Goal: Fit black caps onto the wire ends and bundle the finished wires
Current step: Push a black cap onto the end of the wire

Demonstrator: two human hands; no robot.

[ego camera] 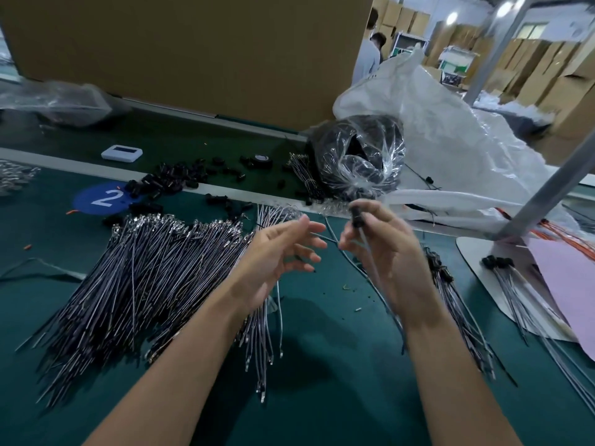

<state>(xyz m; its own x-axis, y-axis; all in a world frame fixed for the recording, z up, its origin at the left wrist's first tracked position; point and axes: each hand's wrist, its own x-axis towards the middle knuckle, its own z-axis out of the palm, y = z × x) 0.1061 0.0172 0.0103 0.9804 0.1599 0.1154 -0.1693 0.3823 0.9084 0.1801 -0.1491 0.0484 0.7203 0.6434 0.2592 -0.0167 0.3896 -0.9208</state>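
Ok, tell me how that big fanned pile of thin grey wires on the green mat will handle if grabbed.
The fanned pile of thin grey wires probably flops and splays: strands lie loose, unbound. Likely light, but stragglers may slip out.

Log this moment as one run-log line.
right hand: shut on thin grey wire with black plastic cap | left hand: open, empty | uncapped wire pile: left on green table

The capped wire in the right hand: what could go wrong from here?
1. The right hand pinches the capped wire only near its top; the blurred long tail may snag the loose wires below.
2. The left hand is open, so nothing steadies that tail.
3. It could drop among the uncapped wire pile and get mixed.
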